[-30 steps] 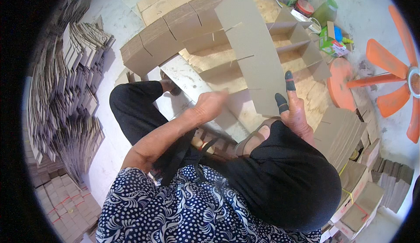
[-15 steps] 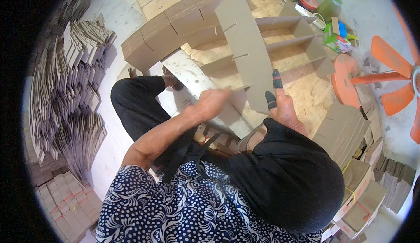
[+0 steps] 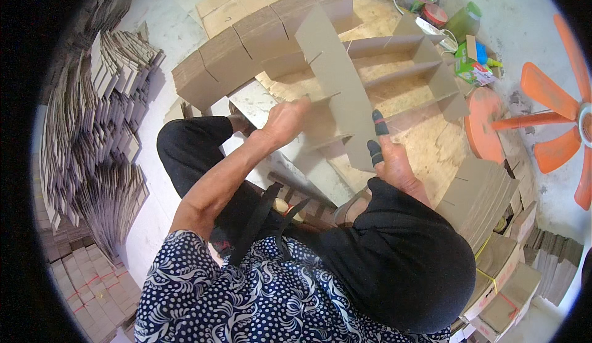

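A long slotted grey-brown cardboard strip [image 3: 338, 81] stands tilted across several thinner cardboard cross strips [image 3: 404, 79], forming part of a divider grid on a plywood board [image 3: 425, 134]. My left hand [image 3: 287, 121] is closed at the left of the long strip, its fingertips on the end of a cross strip [image 3: 322, 105]. Some of its fingers are hidden. My right hand [image 3: 396, 165] is at the long strip's lower right edge. Dark covers are on two of its fingers, which are stretched out and apart; the others are tucked out of sight.
A row of stacked slotted cardboard strips [image 3: 253, 41] stands beyond my left hand. Another stack [image 3: 478, 198] lies by my right knee. An orange fan [image 3: 552, 121], a green jar [image 3: 464, 17] and small boxes stand at the right. Large cardboard piles [image 3: 102, 139] fill the left.
My left hand has moved left and away from me, up to the cross strip. The long strip's far end has shifted slightly left and nearer. My right hand has moved slightly left.
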Tool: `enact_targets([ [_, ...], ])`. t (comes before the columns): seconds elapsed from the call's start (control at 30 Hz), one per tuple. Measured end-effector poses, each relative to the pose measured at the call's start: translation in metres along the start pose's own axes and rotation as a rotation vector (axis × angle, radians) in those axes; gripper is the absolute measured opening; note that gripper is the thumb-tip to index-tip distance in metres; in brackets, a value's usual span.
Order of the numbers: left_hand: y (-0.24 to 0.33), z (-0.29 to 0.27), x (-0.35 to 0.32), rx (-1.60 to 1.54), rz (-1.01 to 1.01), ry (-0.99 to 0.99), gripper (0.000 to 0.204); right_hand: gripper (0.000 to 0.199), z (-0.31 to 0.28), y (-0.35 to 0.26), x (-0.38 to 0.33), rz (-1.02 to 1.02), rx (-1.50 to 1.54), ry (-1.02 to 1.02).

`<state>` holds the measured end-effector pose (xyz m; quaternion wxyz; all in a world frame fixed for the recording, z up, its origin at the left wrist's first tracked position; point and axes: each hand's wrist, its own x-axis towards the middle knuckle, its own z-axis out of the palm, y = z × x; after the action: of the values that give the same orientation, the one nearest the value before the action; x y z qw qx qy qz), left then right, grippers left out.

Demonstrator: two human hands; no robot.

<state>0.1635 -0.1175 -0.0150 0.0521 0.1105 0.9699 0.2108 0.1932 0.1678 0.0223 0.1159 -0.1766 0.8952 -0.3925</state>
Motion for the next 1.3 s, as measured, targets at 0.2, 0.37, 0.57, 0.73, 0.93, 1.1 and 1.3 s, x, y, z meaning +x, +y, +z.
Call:
enact_targets([
  [0.2, 0.001, -0.004, 0.011, -0.097, 0.086, 0.183, 0.038, 0.053, 0.02, 0.014, -0.008, -0.112, -0.105, 0.075],
  [0.37, -0.031, -0.031, 0.06, 0.145, 0.004, 0.493, 0.048, 0.082, 0.022, 0.014, -0.006, -0.204, -0.159, 0.098],
  [0.57, -0.053, -0.046, 0.098, 0.244, -0.16, 0.17, 0.02, 0.083, 0.024, 0.004, -0.002, -0.155, -0.155, 0.115],
  [0.73, -0.055, -0.017, 0.089, 0.149, 0.005, 0.109, 0.011, 0.071, 0.033, 0.015, 0.003, -0.199, -0.191, 0.129],
  [0.93, -0.049, -0.02, 0.087, 0.096, -0.073, 0.167, 0.011, 0.047, 0.02, -0.002, -0.006, -0.14, -0.104, 0.062],
  [1.1, -0.036, -0.019, 0.083, 0.051, -0.052, 0.181, 0.01, 0.034, 0.023, -0.003, -0.001, -0.025, -0.155, -0.058],
  [1.3, -0.023, -0.025, 0.085, 0.033, -0.105, 0.15, 0.011, 0.038, 0.043, -0.003, 0.017, 0.029, -0.347, -0.143],
])
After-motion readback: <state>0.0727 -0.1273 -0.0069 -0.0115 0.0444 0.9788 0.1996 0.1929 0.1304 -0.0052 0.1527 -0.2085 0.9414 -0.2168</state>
